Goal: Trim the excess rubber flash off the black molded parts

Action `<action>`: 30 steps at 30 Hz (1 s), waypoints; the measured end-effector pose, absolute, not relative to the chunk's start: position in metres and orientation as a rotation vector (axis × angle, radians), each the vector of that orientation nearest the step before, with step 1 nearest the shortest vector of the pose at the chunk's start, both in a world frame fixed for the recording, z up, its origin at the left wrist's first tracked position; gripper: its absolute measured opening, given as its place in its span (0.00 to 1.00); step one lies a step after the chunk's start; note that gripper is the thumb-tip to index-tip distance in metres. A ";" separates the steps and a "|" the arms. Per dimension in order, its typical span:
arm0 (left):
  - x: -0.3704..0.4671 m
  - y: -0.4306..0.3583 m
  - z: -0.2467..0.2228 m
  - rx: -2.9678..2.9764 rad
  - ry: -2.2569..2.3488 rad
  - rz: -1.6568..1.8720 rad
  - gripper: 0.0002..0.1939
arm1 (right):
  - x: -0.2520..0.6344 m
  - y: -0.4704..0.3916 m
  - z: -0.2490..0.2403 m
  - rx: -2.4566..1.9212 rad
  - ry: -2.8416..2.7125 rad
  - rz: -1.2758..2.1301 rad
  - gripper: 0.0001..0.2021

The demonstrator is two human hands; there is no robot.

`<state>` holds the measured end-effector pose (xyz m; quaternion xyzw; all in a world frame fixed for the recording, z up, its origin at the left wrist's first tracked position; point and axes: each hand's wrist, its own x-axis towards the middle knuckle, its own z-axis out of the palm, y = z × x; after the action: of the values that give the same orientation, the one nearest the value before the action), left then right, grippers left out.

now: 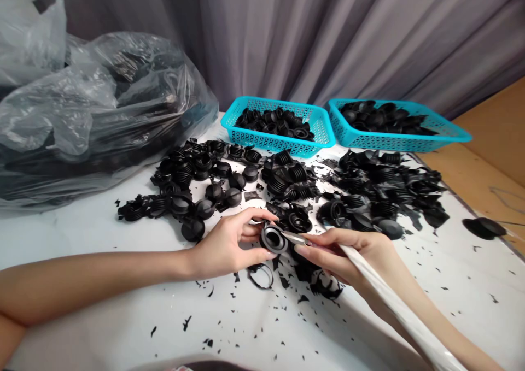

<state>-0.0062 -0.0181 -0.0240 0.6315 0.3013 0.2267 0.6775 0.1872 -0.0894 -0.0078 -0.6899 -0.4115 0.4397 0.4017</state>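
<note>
Gray curtain (pixel 262 32) behind the middle basket (pixel 268 145), the landmark; white table (pixel 123 311) beneath it. Left of the basket, a large clear plastic bag (pixel 139 103) bulges with dark contents, cut off by the frame edge. A second blue basket (pixel 389 141) sits just to its right. Both baskets hold black pieces, while many more lie uncontained: one heap (pixel 180 171) in front and to the left, another (pixel 381 196) in front and to the right. Which are finished cannot be read from their positions.

Well in front of the basket, the left hand (pixel 229 242) has its grip closed on a round black part (pixel 267 244) by the edge. To its right, the right hand (pixel 355 248) has its grip pinched around a slender tool (pixel 297 239), tip at the part's rim; the fingers hide much of the handle, and contact cannot be told. A white strip (pixel 375 284), perhaps fabric or plastic, crosses the right forearm. Nearer the viewer than the basket, a thin loose ring (pixel 271 278) and scattered black scraps (pixel 208 342) show that some material is already detached.
</note>
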 end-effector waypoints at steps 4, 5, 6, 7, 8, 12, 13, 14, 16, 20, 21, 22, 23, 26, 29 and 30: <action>-0.006 -0.018 -0.024 1.408 0.673 0.517 0.21 | 0.188 -0.090 -0.010 -1.748 -1.072 1.100 0.12; -0.006 -0.018 -0.024 1.393 0.667 0.517 0.21 | 0.188 -0.090 -0.011 -1.744 -1.091 1.093 0.12; -0.006 -0.018 -0.024 1.374 0.662 0.516 0.21 | 0.188 -0.091 -0.011 -1.744 -1.109 1.084 0.12; -0.006 -0.018 -0.025 1.356 0.658 0.516 0.21 | 0.188 -0.091 -0.011 -1.750 -1.123 1.073 0.12; -0.005 -0.018 -0.025 1.343 0.657 0.517 0.21 | 0.188 -0.092 -0.012 -1.759 -1.132 1.063 0.13; -0.005 -0.019 -0.024 1.314 0.654 0.525 0.20 | 0.188 -0.093 -0.015 -1.761 -1.199 1.026 0.13; -0.005 -0.019 -0.024 1.308 0.654 0.525 0.20 | 0.188 -0.093 -0.016 -1.753 -1.230 1.015 0.13; -0.005 -0.019 -0.024 1.300 0.656 0.525 0.20 | 0.189 -0.093 -0.018 -1.745 -1.262 0.998 0.13; -0.005 -0.019 -0.024 1.283 0.660 0.524 0.20 | 0.189 -0.094 -0.020 -1.738 -1.312 0.955 0.14; -0.005 -0.017 -0.024 1.234 0.662 0.510 0.20 | 0.190 -0.095 -0.024 -1.726 -1.365 0.889 0.13; -0.005 -0.017 -0.024 1.222 0.661 0.507 0.20 | 0.189 -0.095 -0.025 -1.723 -1.376 0.877 0.13; -0.005 -0.017 -0.024 1.211 0.660 0.506 0.20 | 0.189 -0.096 -0.025 -1.720 -1.385 0.859 0.13; -0.005 -0.017 -0.024 1.202 0.658 0.506 0.20 | 0.189 -0.096 -0.026 -1.717 -1.396 0.835 0.13; -0.005 -0.017 -0.024 1.172 0.647 0.503 0.20 | 0.189 -0.096 -0.027 -1.698 -1.434 0.760 0.12; -0.005 -0.017 -0.024 1.157 0.634 0.501 0.20 | 0.189 -0.096 -0.028 -1.677 -1.467 0.715 0.11; -0.005 -0.017 -0.024 1.158 0.633 0.499 0.20 | 0.189 -0.096 -0.027 -1.675 -1.473 0.709 0.11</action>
<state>-0.0049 -0.0171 -0.0240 0.5322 0.2907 0.2294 0.7614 0.1888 -0.0962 -0.0274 -0.6590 -0.5796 0.2790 0.3898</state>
